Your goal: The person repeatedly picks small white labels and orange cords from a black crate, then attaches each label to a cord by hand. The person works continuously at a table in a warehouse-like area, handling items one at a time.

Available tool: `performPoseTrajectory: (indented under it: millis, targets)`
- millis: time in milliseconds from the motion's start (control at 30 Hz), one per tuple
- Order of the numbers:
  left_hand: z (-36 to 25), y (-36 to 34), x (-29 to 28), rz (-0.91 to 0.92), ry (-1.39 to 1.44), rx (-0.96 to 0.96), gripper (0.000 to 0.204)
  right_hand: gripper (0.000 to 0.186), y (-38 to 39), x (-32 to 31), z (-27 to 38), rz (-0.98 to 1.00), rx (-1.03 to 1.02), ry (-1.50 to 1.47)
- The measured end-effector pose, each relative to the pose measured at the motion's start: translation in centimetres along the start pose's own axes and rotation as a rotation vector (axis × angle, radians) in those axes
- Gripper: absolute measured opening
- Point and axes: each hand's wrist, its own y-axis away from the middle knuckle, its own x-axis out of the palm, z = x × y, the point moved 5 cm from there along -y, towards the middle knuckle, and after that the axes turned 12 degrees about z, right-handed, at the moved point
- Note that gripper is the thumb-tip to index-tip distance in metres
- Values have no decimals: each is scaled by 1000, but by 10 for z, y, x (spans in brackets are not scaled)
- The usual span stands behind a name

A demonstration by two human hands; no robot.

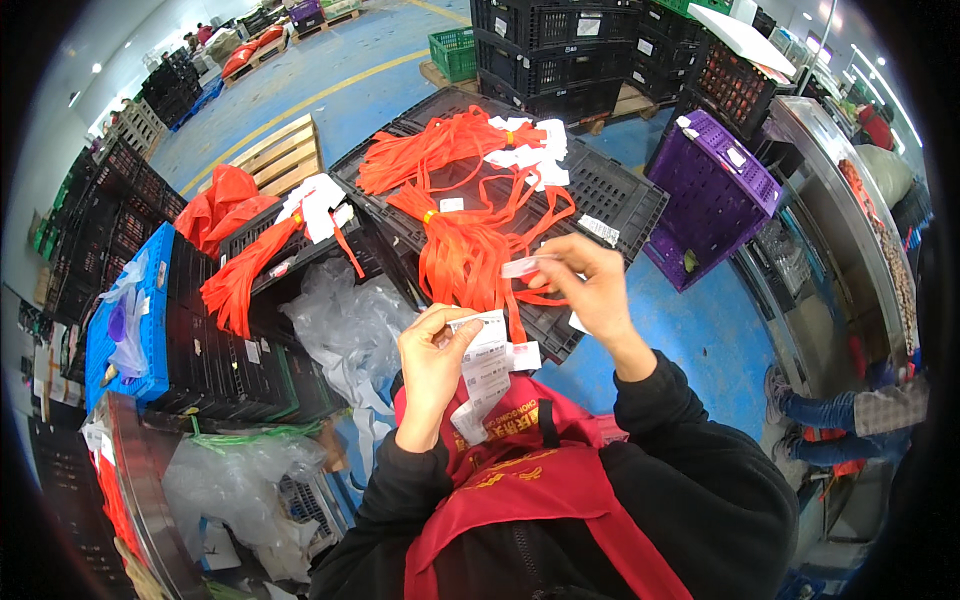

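Between the thumb and fingers of my left hand (428, 362) is a strip of white printed labels (486, 378), hanging down in front of my red apron (515, 500). My right hand (597, 290) pinches a small white label (520, 267), held apart from the strip. Just beyond both hands, a bundle of orange-red straps (458, 258) tied with a yellow band lies on an upturned black plastic crate (612, 200). A second bundle of straps (430, 150) with white tags (540, 150) at its end lies farther back. Some loose strap loops run close to my right fingers.
To the left, another tagged strap bundle (250, 270) rests on black crates beside clear plastic bags (350, 315). A purple crate (700, 205) stands at the right, near a metal worktable (840, 170). Stacked black crates (545, 60) and a wooden pallet (280, 160) are behind. Someone's legs (830, 425) show at right.
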Motion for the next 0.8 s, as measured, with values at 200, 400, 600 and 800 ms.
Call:
performPoseTrajectory:
  millis: [200,400,600,800]
  targets:
    - [-7,2,4,-23,-187,-13,11,14,7,35,-13,121,81,67]
    - [-4,-1,11,-26,-190,-42,13,17,10,39,-11,241,108,166]
    - [1,-4,12,-81,-106,-34,17,16,12,35,2,277,127,183]
    - [4,-2,11,-66,-145,-53,22,12,14,36,8,212,42,147]
